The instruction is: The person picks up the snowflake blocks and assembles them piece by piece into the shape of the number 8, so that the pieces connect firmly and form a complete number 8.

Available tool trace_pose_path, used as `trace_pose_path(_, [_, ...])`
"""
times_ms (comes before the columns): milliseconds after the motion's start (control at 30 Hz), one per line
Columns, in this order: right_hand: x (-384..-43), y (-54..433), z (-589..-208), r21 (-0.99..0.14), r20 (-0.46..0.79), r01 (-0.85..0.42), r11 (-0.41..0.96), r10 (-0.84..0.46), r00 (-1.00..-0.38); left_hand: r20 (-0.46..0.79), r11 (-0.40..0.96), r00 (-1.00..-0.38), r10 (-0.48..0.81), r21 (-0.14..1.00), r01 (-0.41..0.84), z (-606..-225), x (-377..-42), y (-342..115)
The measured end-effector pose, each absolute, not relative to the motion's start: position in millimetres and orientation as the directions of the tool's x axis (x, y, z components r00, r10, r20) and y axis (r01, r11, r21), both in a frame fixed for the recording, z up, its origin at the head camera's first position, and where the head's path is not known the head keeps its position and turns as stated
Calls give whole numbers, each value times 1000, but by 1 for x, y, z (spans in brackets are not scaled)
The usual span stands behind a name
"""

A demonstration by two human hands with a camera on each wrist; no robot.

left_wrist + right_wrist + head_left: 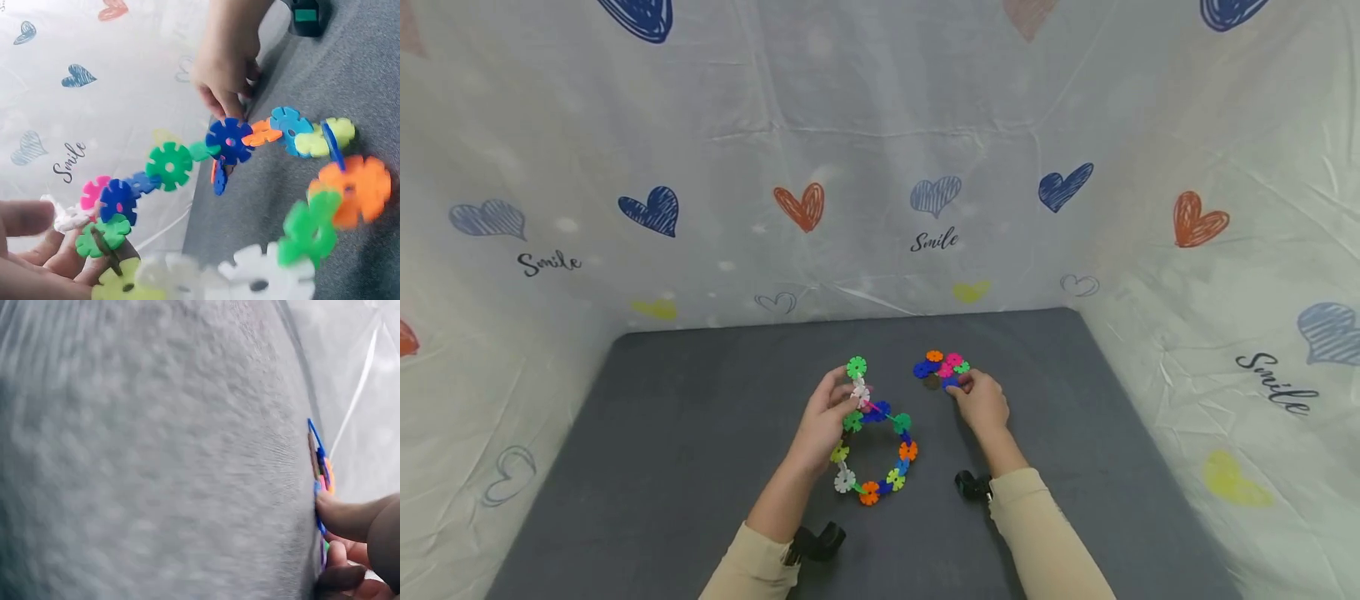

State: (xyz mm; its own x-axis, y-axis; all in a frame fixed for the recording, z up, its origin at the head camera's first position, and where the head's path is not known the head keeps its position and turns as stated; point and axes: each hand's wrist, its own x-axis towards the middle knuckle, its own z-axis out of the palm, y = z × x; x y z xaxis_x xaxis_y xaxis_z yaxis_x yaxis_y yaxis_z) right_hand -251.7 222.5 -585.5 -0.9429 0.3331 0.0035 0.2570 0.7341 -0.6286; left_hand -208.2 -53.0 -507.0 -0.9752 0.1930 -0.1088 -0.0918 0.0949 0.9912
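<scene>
evidently light, a linked ring of flower-shaped discs (908, 451) sits over the grey table (700, 433), a white disc (861, 393) of it pinched in the left hand (823, 421). the right hand (985, 404) pinches a blue disc (951, 384) at the loose pile (946, 368); stiff pieces, flexing joints probably favor a hold beside a slot.

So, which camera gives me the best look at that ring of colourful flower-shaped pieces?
The head view: it frames the whole loop of the ring, held at one side by the left hand. The left wrist view shows it larger, but the picture's bottom edge cuts some pieces off. The right wrist view doesn't show it.
</scene>
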Motion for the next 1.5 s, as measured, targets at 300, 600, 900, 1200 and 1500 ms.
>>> trace_pose_path(300, [-236, 219, -568, -804, -15, 196, 561, 311, -950, 55, 238, -996, 68, 969, 70, -506, -204, -48])
trace_pose_path(600, [-216, 191, -523, -924, 150, -61, 378, 211, -966, 119, 249, -991, -55, 963, 102, -501, -200, -50])
trace_pose_path(900, [-209, 172, -495, -811, 502, -427, 400, 101, -859, 185, 247, -982, -34, 954, 171, -481, -195, -47])
trace_pose_path(1200, [-201, 159, -474, -564, 740, -677, 472, -75, -669, 221, 284, -974, 55, 932, 227, -468, -191, -45])
trace_pose_path(1500, [-194, 156, -466, -443, 790, -709, 548, -136, -599, 218, 336, -972, 88, 912, 235, -458, -185, -45])
